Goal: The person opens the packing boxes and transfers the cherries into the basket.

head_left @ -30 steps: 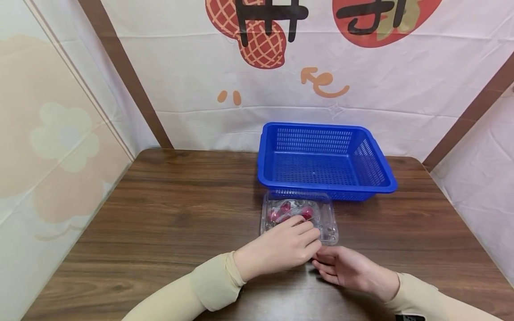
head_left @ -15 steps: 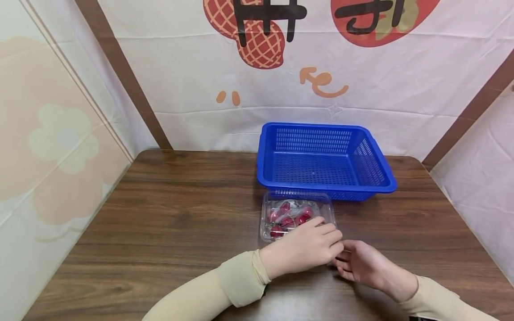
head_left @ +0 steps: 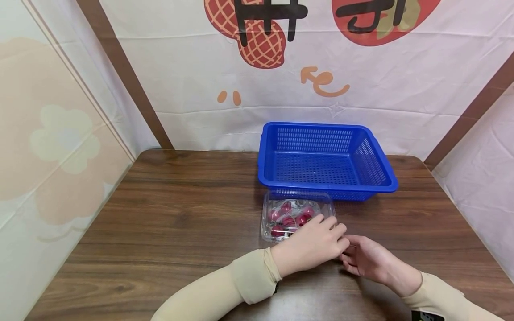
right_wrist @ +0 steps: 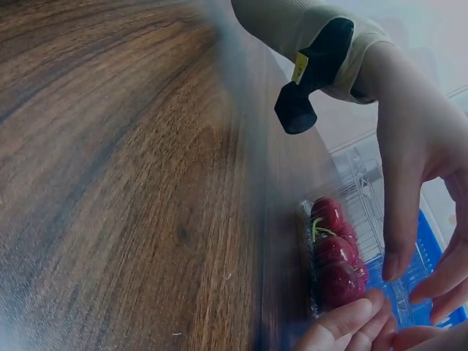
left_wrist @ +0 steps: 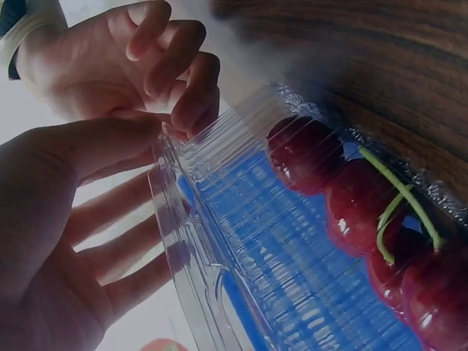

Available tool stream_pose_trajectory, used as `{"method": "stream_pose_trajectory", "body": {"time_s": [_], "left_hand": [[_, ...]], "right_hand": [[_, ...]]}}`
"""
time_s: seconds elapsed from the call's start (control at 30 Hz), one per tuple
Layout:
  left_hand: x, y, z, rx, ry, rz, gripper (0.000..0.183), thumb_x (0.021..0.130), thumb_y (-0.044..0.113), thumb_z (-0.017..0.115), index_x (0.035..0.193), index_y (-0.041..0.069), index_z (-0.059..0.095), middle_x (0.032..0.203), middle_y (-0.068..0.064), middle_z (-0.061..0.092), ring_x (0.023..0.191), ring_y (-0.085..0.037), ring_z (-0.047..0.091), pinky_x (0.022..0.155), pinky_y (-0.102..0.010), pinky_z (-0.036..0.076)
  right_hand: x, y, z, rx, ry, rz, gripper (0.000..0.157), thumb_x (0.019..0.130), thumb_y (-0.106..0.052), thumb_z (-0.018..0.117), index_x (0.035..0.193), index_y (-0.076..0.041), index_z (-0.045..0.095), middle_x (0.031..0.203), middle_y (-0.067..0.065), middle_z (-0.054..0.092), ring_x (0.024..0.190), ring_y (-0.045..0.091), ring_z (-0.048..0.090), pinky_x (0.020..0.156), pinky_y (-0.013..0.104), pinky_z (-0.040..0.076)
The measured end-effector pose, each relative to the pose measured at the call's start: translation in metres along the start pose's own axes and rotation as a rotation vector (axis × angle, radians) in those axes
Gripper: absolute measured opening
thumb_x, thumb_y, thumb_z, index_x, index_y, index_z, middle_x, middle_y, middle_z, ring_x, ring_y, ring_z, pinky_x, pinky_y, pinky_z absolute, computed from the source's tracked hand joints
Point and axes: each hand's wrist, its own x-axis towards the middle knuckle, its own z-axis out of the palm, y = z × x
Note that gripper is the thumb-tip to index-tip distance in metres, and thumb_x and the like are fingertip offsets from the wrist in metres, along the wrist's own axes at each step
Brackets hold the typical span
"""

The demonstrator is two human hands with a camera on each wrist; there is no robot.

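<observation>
Behind everything hangs a white printed cloth [head_left: 176, 67], and before it stands my wood-grain table [head_left: 180, 200]; neither hinders me. The blue basket [head_left: 327, 187] stands upright on the table just beyond the container; I cannot tell whether the two touch. I judge it leaves little room on that far side, while the near side is within easy reach.

The clear plastic container [head_left: 265, 223] sits flat in front of me, and its lid looks to be on. I judge the work to be partway through one small step at the near right corner: both hands are in place there, but the lid's edge is not settled. Whether I am loosening it or pressing it down, these views do not tell.

My left hand [head_left: 311, 247] has hold of that corner in a half-open grip, thumb at the rim, fingers spread across the plastic. My right hand [head_left: 371, 263] meets it with fingers loosely curled, tips at the corner; whether they pinch it, I cannot tell.

All the red cherries [left_wrist: 303, 153] I can make out lie inside, some with green stems [left_wrist: 424, 219].
</observation>
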Motion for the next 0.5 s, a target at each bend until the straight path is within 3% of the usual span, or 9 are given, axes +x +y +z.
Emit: {"method": "stream_pose_trajectory", "body": {"time_s": [0.27,0.5], "left_hand": [[0.0027,-0.0010,-0.0011,-0.009,-0.032,-0.007,0.016,0.093,0.021,0.051,0.091,0.025,0.067,0.090,0.008,0.056,0.081,-0.012,0.052,0.066,-0.022,0.045],[0.0057,-0.0008,-0.0022,-0.018,-0.046,0.005,0.016,0.091,0.020,0.055,0.092,0.024,0.071,0.089,0.006,0.057,0.078,-0.012,0.052,0.066,-0.021,0.048]], "right_hand": [[-0.0005,-0.0015,-0.0039,0.018,-0.068,-0.006,0.032,0.101,-0.023,0.033,0.092,-0.026,0.064,0.089,-0.014,0.066,0.078,0.000,0.060,0.073,0.015,0.049],[0.0006,-0.0013,-0.0040,0.008,-0.078,0.009,0.026,0.101,-0.023,0.037,0.092,-0.023,0.061,0.088,-0.012,0.065,0.076,0.000,0.058,0.073,0.014,0.049]]}}
